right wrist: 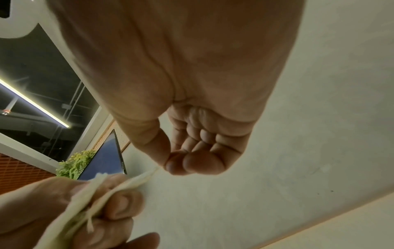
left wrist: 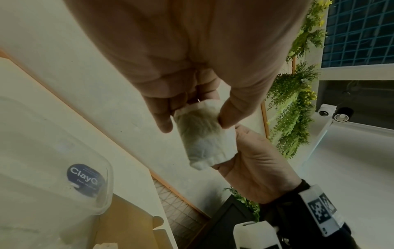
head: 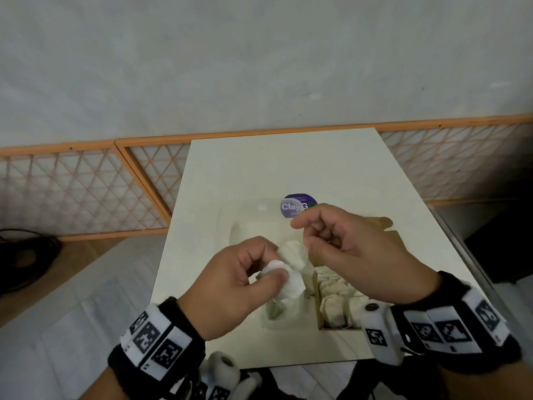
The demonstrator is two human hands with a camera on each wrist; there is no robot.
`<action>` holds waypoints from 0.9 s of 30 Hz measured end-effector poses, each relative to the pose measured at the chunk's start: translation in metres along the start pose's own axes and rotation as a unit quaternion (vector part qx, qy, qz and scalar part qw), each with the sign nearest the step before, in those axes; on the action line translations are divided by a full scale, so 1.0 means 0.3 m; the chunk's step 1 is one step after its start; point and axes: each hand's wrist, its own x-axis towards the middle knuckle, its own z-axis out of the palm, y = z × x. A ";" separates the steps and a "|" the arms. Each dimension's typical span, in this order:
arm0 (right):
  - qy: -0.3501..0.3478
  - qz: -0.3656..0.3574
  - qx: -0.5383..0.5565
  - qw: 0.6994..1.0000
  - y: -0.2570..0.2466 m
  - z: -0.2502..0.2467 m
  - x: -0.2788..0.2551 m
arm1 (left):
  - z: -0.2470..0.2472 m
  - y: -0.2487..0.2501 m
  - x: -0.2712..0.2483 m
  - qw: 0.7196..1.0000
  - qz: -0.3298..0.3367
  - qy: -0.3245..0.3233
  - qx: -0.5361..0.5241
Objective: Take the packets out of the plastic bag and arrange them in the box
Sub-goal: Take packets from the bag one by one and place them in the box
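My left hand (head: 274,262) holds a small bunch of white paper packets (head: 291,264) above the table, thumb on top, fingers curled beneath. The left wrist view shows thumb and fingers pinching a packet (left wrist: 200,134). My right hand (head: 302,236) is just right of it; thumb and forefinger pinch the tip of one packet (right wrist: 136,182). A clear plastic bag (head: 248,223) with a purple round sticker (head: 298,206) lies behind the hands. The cardboard box (head: 318,298) sits below my right wrist with several packets (head: 334,307) lined up inside; my right arm hides part of it.
A white table (head: 259,168) carries everything, with its far half bare. An orange lattice fence (head: 86,192) runs along the wall behind. A dark object (head: 26,255) lies on the floor at the left. Green plants (left wrist: 294,104) hang at the side.
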 end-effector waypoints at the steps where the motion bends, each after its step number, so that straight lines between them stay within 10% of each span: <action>1: 0.007 0.001 0.000 1.000 0.006 0.002 0.000 | 0.001 -0.003 0.000 1.000 0.000 0.003 -0.002; 10: 0.020 -0.050 -0.136 0.989 0.005 0.005 -0.018 | 0.007 -0.023 0.006 0.999 -0.008 0.027 0.020; 17: -0.051 -0.094 -0.484 0.868 -0.067 -0.011 -0.028 | -0.010 -0.018 0.006 0.999 -0.047 0.015 -0.015; 22: 0.000 -0.024 -0.385 0.922 -0.026 -0.065 -0.015 | -0.034 -0.023 -0.005 0.997 -0.036 0.032 -0.065; 27: -0.029 0.055 -0.026 0.998 -0.032 -0.023 -0.009 | -0.032 -0.014 -0.003 0.997 -0.002 0.017 -0.079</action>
